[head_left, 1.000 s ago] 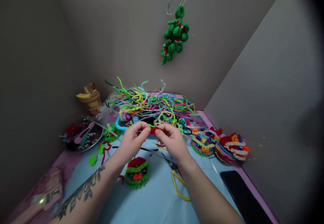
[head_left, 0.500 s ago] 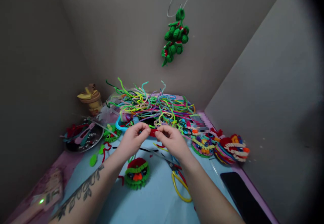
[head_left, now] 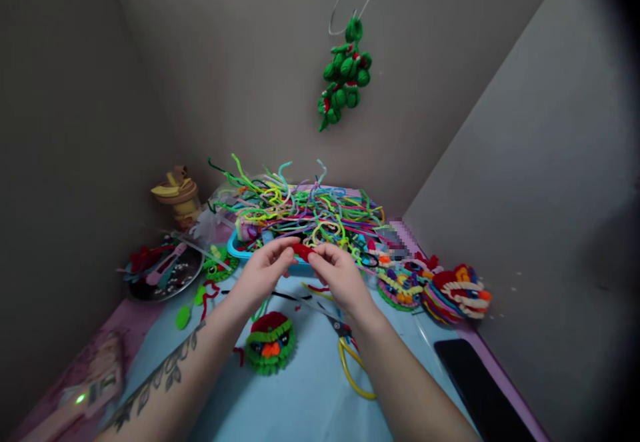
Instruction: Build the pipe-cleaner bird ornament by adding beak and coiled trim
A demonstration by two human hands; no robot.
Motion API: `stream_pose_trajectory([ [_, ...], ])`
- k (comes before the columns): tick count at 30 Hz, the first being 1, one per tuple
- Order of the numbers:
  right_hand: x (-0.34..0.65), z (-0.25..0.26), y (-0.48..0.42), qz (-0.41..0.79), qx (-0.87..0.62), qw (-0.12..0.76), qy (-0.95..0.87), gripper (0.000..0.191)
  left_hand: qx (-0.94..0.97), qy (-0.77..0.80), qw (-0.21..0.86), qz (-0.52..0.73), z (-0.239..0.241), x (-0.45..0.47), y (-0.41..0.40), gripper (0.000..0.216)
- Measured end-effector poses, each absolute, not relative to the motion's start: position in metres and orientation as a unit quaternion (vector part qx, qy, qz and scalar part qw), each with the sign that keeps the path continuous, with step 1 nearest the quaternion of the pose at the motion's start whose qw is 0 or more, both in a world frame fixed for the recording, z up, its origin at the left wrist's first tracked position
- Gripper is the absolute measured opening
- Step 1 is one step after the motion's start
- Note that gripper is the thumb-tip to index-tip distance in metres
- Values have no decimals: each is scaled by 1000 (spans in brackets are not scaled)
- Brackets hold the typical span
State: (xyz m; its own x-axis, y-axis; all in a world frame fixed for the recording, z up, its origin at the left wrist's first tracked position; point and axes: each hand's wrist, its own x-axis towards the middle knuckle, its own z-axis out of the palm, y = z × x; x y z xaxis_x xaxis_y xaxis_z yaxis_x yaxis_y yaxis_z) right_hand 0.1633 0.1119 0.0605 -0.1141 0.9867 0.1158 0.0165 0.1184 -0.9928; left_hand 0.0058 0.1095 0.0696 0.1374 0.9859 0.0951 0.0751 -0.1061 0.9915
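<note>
- No writing or brand can be read anywhere; a patch beside the far pile is blurred out.
- The light blue surface fills the lower view, shut in by 3 grey walls; bare room lies in its near middle, between the person's forearms.
- A tangled pile of pipe cleaners in many colours sits at the far edge, spilling out of a blue tray of which only the near rim shows.
- A dark round tray at the far left holds red and pink bits and small pale specks.
- A green hanging figure dangles on the back wall above the pile.
- A black phone lies flat by the right edge.
- A striped round figure and a flatter coiled disc rest near the right wall, just beside each other.
- A green and red bird face lies under the left wrist.
- Yellow-handled scissors lie beside the right forearm.
- The left hand and right hand meet above the surface, in front of the blue tray.
- The small red piece is pinched between both hands, fingers of each closed on its ends.
</note>
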Motion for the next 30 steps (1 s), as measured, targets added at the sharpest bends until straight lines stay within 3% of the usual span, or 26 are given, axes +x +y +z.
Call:
stream_pose_trajectory([
  [4,156,55,110,516,-433,511,-534,23,550,451,492,501,67,13,108,29],
  [7,151,50,110,518,-416,470,-580,21,536,459,483,518,65,12,110,26],
  [11,152,48,113,471,-427,462,-619,16,598,488,406,490,64,6,111,23],
  [14,158,51,114,420,-446,509,-606,18,670,518,301,439,64,3,109,33],
  [17,164,55,115,410,-440,515,-611,19,718,507,264,397,63,6,106,45],
  [25,168,57,115,423,-426,479,-641,9,731,488,268,395,64,11,101,42],
  [30,166,53,116,454,-435,526,-573,14,661,477,379,438,59,16,103,37],
])
